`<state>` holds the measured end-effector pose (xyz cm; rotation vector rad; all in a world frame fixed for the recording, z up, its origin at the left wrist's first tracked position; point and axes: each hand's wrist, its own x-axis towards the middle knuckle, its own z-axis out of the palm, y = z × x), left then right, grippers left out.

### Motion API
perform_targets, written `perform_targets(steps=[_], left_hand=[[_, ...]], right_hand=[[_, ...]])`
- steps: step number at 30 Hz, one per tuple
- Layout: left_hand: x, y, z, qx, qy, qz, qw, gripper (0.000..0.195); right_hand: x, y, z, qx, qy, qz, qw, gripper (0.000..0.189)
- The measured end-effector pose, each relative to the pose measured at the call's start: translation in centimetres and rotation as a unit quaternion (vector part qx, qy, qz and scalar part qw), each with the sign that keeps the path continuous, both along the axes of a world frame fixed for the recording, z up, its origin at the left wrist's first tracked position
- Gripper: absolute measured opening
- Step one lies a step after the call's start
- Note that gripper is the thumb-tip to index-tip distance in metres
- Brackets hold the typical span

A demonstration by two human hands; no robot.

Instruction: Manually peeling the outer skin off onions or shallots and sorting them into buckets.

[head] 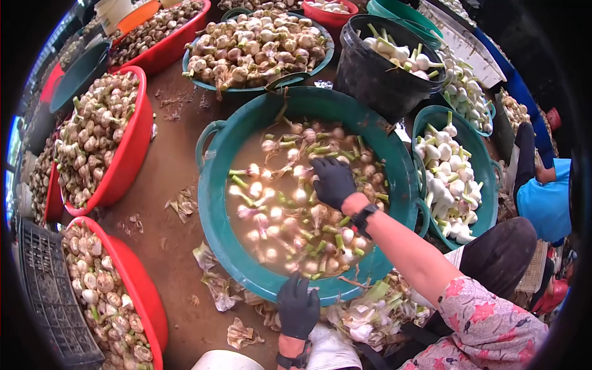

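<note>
A large green plastic tub (215, 249) stands before me, filled with cloudy brown water. Garlic bulbs (300, 196) with cut green stems float in it, crowded mostly to the middle and right. My right hand (334, 181), in a black glove, reaches over the floating bulbs with its fingers bent down. Its fingertips are hidden, so any hold on a bulb cannot be seen. My left hand (298, 305), also in a black glove, is at the tub's near rim, fingers stretched over the edge. Its palm side is hidden.
Red basins (141, 157) of unwashed-looking garlic line the left, near a black plastic crate (55, 296). Beyond the tub are a heaped teal basin (330, 51) and a black bucket (356, 78). A green tub (485, 203) of white garlic stands right. Peelings (222, 291) litter the floor. Another person (543, 203) sits far right.
</note>
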<state>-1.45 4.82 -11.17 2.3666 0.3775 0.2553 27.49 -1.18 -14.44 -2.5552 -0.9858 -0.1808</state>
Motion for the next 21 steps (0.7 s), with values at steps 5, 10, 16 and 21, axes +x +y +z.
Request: perform_targets(steps=[5,10,16,21], left_hand=[[0.4,0.3,0.0,-0.052,-0.014,0.012,0.998,0.032],[-0.5,0.9,-0.1,-0.374,-0.010,0.162,0.913,0.031],[0.6,3.2,2.5,-0.843,-0.057,0.176,0.506,0.042],[0.1,3.2,3.3,-0.776,-0.130,0.149,0.599,0.039]], right_hand=[[1.2,2.4,-1.3,-0.290,0.113,-0.041,0.949,0.022],[-2.7,-1.4,-0.8,-0.087,0.077,0.013,0.993,0.018],[-11.8,-2.6,5.5,0.154,0.284,0.253,0.912,0.024],[-14.6,-1.4,8.0,0.092,0.218,0.256,0.937,0.033]])
